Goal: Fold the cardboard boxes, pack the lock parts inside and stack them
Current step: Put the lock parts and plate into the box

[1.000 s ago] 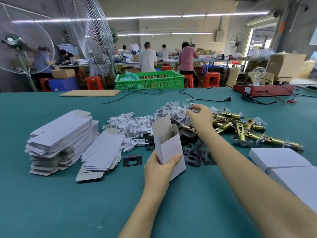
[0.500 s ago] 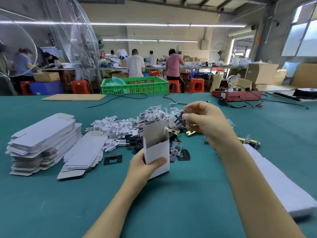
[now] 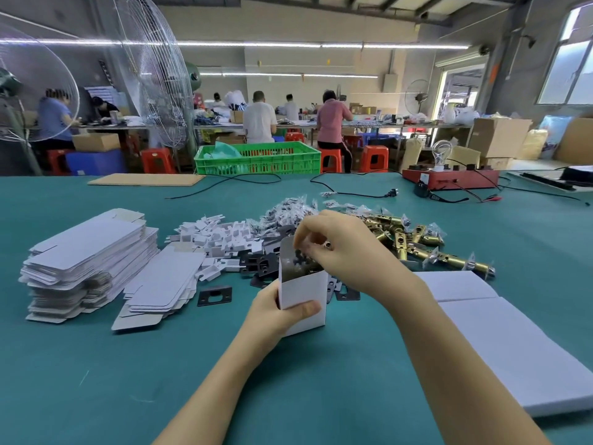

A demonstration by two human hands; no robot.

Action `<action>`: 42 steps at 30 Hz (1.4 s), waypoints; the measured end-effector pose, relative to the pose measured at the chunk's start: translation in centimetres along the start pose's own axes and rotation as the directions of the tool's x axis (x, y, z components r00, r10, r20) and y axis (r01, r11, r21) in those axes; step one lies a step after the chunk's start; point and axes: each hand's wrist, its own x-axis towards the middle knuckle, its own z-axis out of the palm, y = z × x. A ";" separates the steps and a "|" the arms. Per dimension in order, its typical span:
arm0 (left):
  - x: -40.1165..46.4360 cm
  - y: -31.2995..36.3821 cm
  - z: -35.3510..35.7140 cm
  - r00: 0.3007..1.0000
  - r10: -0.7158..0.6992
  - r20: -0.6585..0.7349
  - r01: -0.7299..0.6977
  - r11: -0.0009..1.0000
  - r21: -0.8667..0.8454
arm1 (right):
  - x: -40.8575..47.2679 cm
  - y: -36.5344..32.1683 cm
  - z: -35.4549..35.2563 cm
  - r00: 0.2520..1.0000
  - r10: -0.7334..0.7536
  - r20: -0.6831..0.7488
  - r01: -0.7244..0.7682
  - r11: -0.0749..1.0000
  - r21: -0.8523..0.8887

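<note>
Landmark: open white carton [image 3: 303, 298], upright on teal table [image 3: 96, 380], top flaps up.

- L hand [image 3: 277, 311]: wrapped round carton's lower left side, thumb across front face; firm grasp.
- R hand [image 3: 345, 252]: over carton mouth, fingers curled and pinched on small bagged lock part [image 3: 303, 255], dark bits, partly inside the opening. Blurred; exact contents not clear.
- Black strike plates [image 3: 214, 295]: one flat just left of carton; more behind and right of it.
- White plastic inserts [image 3: 221, 239]: heap behind-left of carton.
- Bagged screw packs [image 3: 285, 210]: pile behind carton.
- Brass latch bolts [image 3: 414, 242]: heap behind-right of carton, some in clear bags.
- Flat carton blanks [image 3: 86, 252]: tall stack far left; lower fanned stack [image 3: 163, 284] between it and carton.
- Closed white boxes [image 3: 500, 342]: right of carton, lying side by side.
- Green crate [image 3: 260, 157]: far behind carton, past table edge.
- Writing/labels: none legible on carton or parts.
</note>
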 end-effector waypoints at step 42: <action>-1.4 1.9 3.4 0.994 -0.084 -0.064 0.067 0.971 -0.231 | -5.4 5.1 8.7 0.864 0.431 0.261 -0.325 0.082 0.942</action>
